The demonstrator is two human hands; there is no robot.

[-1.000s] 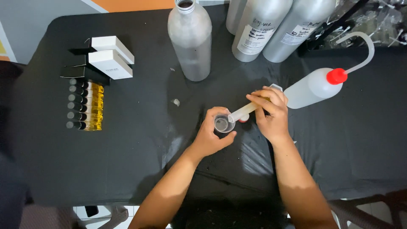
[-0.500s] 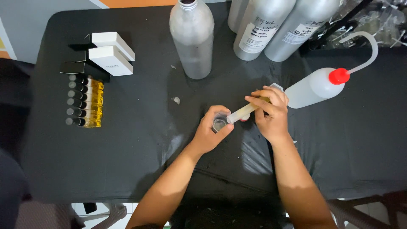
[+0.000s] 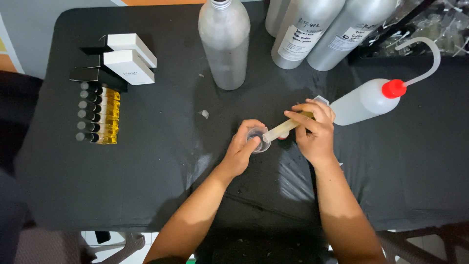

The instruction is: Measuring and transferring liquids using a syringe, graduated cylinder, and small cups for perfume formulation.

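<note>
The left hand (image 3: 243,152) cupped a small clear cup (image 3: 257,139) on the black-draped surface (image 3: 146,181), its fingers wrapped around the cup's near side to keep it steady. The right hand (image 3: 314,132) held a syringe (image 3: 286,128) in a closed grip, the barrel slanting down to the left with its tip at the cup's rim; the plunger end sat hidden under the fingers. The syringe appeared to carry yellowish liquid. Judging by the pose, the step in hand was passing liquid between syringe and cup, though whether it was being drawn or pushed out could not be told. The next move would call for a steady cup and a tip kept inside the rim, since the cup was light and easily tipped.

Just beyond the right hand lay a plastic wash bottle (image 3: 364,101) on its side, red cap and curved spout pointing right; it nearly touched the knuckles, so room on that side was tight. Behind the hands stood a tall aluminium bottle (image 3: 223,46), and two more labelled aluminium bottles (image 3: 322,34) stood at the far edge. Well apart to the left, a row of small vials of amber liquid (image 3: 100,113) lay beside two white cartons (image 3: 129,58). A little scrap (image 3: 204,114) lay between the vials and the cup. The near part of the surface, toward the person, held open room, and its front edge was close under the forearms.
</note>
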